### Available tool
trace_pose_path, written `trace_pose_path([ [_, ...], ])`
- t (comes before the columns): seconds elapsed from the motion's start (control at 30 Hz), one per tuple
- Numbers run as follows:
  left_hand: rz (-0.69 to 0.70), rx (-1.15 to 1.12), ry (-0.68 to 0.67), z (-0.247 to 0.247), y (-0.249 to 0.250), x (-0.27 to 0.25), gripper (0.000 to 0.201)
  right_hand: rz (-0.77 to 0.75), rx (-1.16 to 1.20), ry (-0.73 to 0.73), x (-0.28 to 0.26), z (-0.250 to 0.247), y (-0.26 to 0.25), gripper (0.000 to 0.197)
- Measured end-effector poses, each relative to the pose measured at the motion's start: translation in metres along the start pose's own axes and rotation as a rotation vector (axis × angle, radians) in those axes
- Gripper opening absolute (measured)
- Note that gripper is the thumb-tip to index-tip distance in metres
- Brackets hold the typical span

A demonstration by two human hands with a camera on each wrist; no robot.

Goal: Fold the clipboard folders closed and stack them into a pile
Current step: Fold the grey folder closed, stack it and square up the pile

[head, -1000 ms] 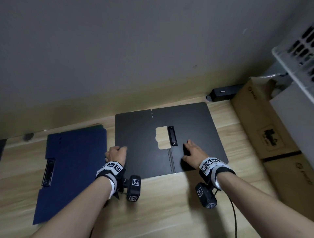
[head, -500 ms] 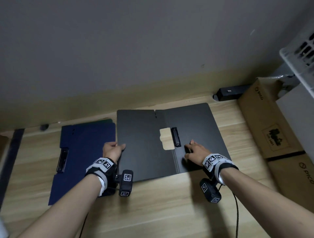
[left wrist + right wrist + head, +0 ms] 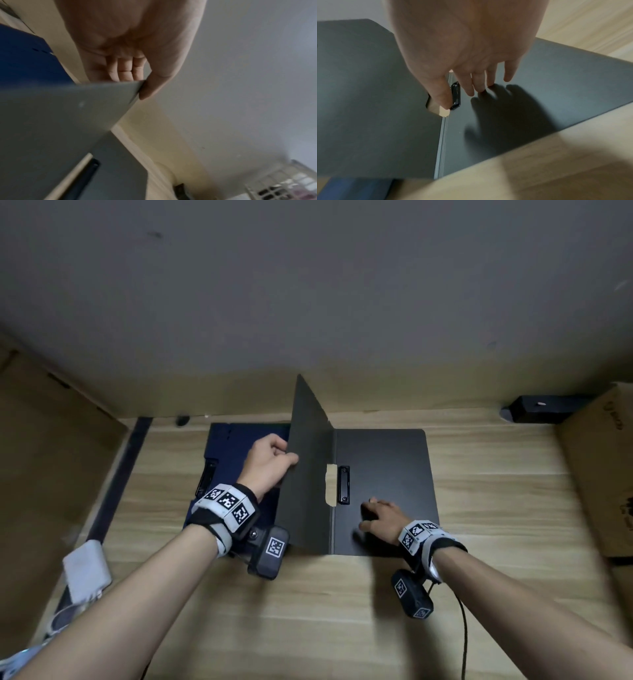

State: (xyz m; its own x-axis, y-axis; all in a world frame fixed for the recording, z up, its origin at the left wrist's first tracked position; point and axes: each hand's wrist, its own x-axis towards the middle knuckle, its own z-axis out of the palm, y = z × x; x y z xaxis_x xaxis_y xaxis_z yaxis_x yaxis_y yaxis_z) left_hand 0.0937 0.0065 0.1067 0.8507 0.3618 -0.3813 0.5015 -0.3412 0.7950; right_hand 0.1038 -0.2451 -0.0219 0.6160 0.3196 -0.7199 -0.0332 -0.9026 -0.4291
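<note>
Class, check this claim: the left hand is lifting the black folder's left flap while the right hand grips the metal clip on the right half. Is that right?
Not quite. The right hand does not grip the clip; it rests on the black folder with straight fingers beside the clip, as the right wrist view shows. The left hand does lift the left flap.

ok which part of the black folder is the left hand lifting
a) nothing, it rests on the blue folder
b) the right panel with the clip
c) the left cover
c: the left hand grips the raised left cover of the black folder, while the right hand rests on the flat clip panel.
</note>
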Motion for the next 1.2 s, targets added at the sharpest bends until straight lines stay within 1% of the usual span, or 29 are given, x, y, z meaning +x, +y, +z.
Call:
trace_pose_path([
  [0.1, 0.034, -0.063, -0.079, 0.015, 0.018, -0.014, 0.014, -0.040, 0.154, 0.027, 0.001, -0.011, -0.001, 0.063],
  [0.2, 0.070, -0.094, -0.193, 0.037, 0.030, -0.025, 0.018, -0.100, 0.366, 0.137, -0.004, -0.030, 0.016, 0.056],
  [0.23, 0.095, -0.082, -0.243, 0.046, 0.033, -0.027, 0.018, -0.115, 0.430, 0.171, -0.008, -0.038, 0.022, 0.051],
  [0.3, 0.130, -0.046, -0.322, 0.063, 0.036, -0.032, 0.017, -0.125, 0.599, 0.210, -0.019, -0.052, 0.033, 0.036],
  [0.33, 0.137, -0.025, -0.341, 0.071, 0.037, -0.032, 0.017, -0.121, 0.688, 0.227, -0.025, -0.060, 0.037, 0.032],
  [0.4, 0.125, 0.010, -0.347, 0.085, 0.033, -0.029, 0.018, -0.109, 0.829, 0.277, -0.032, -0.071, 0.048, 0.030],
  [0.47, 0.088, 0.046, -0.334, 0.097, 0.021, -0.020, 0.018, -0.118, 0.887, 0.306, -0.037, -0.075, 0.060, 0.033],
  [0.53, 0.000, 0.056, -0.298, 0.107, 0.001, -0.010, 0.019, -0.099, 0.883, 0.306, -0.036, -0.070, 0.073, 0.038],
  [0.57, -0.065, 0.061, -0.279, 0.111, -0.011, -0.006, 0.024, -0.093, 0.879, 0.298, -0.036, -0.065, 0.078, 0.035],
  [0.6, -0.132, 0.070, -0.271, 0.114, -0.023, -0.003, 0.034, -0.090, 0.867, 0.292, -0.033, -0.059, 0.084, 0.032],
  [0.67, -0.259, 0.096, -0.287, 0.119, -0.047, -0.003, 0.053, -0.038, 0.838, 0.294, -0.024, -0.043, 0.094, 0.037],
  [0.7, -0.303, 0.097, -0.298, 0.120, -0.056, -0.005, 0.061, 0.006, 0.807, 0.302, -0.020, -0.035, 0.097, 0.041],
  [0.77, -0.340, 0.058, -0.302, 0.121, -0.070, -0.006, 0.071, 0.060, 0.741, 0.310, -0.015, -0.024, 0.098, 0.045],
  [0.8, -0.358, 0.022, -0.288, 0.122, -0.076, -0.005, 0.073, 0.079, 0.716, 0.320, -0.013, -0.021, 0.096, 0.045],
  [0.87, -0.447, -0.088, -0.243, 0.121, -0.084, -0.001, 0.074, 0.113, 0.701, 0.331, -0.009, -0.016, 0.094, 0.046],
  [0.9, -0.505, -0.172, -0.224, 0.119, -0.088, 0.004, 0.068, 0.124, 0.705, 0.326, -0.009, -0.014, 0.092, 0.047],
  [0.93, -0.534, -0.259, -0.229, 0.116, -0.088, 0.005, 0.058, 0.127, 0.696, 0.320, -0.008, -0.013, 0.090, 0.049],
  [1.0, -0.528, -0.337, -0.243, 0.110, -0.094, 0.011, 0.039, 0.123, 0.661, 0.306, -0.003, -0.008, 0.086, 0.059],
  [1.03, -0.517, -0.353, -0.242, 0.106, -0.095, 0.014, 0.040, 0.122, 0.650, 0.294, -0.001, -0.006, 0.083, 0.062],
  [1.07, -0.498, -0.343, -0.219, 0.103, -0.099, 0.017, 0.051, 0.112, 0.631, 0.286, 0.001, -0.003, 0.078, 0.063],
  [1.13, -0.438, -0.311, -0.168, 0.099, -0.120, 0.035, 0.080, 0.090, 0.597, 0.290, 0.005, 0.001, 0.064, 0.058],
  [1.17, -0.412, -0.303, -0.165, 0.090, -0.119, 0.037, 0.088, 0.077, 0.586, 0.309, 0.009, 0.002, 0.055, 0.058],
  [1.2, -0.387, -0.314, -0.151, 0.077, -0.112, 0.033, 0.089, 0.065, 0.572, 0.328, 0.013, 0.003, 0.046, 0.060],
])
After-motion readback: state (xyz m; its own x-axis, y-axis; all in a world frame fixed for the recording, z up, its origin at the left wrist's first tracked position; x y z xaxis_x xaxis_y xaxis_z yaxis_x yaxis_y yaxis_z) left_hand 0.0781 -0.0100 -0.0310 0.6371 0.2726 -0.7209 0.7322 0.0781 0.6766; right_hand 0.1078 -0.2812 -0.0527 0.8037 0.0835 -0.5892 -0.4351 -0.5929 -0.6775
